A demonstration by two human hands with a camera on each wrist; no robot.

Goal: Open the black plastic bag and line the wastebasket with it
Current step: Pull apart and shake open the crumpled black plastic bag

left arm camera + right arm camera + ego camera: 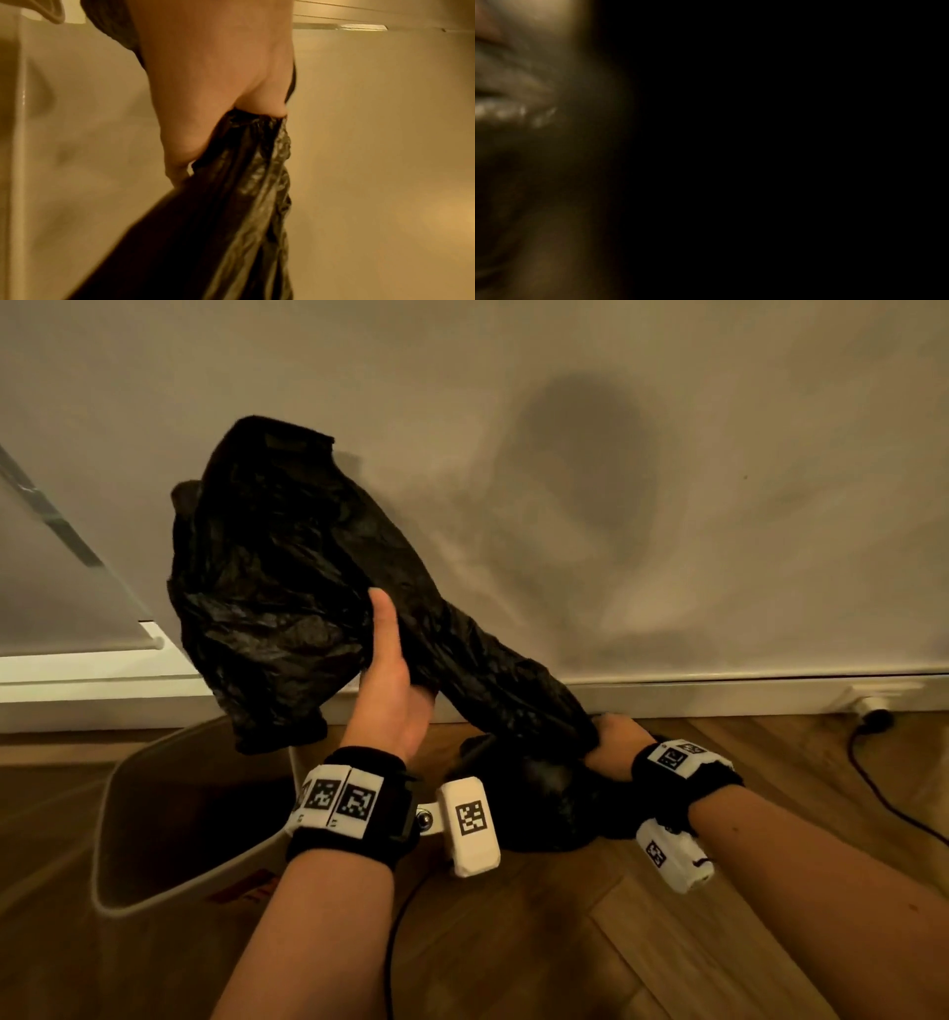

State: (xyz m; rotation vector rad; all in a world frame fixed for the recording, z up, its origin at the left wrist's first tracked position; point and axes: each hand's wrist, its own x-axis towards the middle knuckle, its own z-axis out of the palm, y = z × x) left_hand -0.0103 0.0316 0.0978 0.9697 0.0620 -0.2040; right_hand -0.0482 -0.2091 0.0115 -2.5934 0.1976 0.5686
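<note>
A pale plaster wall (667, 428) rises behind a herringbone wooden floor (565, 942). On the floor at lower left stands the open beige plastic wastebasket (110, 839). Above it, in the air, hangs the crumpled black plastic bag (287, 567), stretched down to the right. The left hand (387, 680) grips its middle, thumb up; the right hand (613, 742) clutches its lower end near the floor.
</note>
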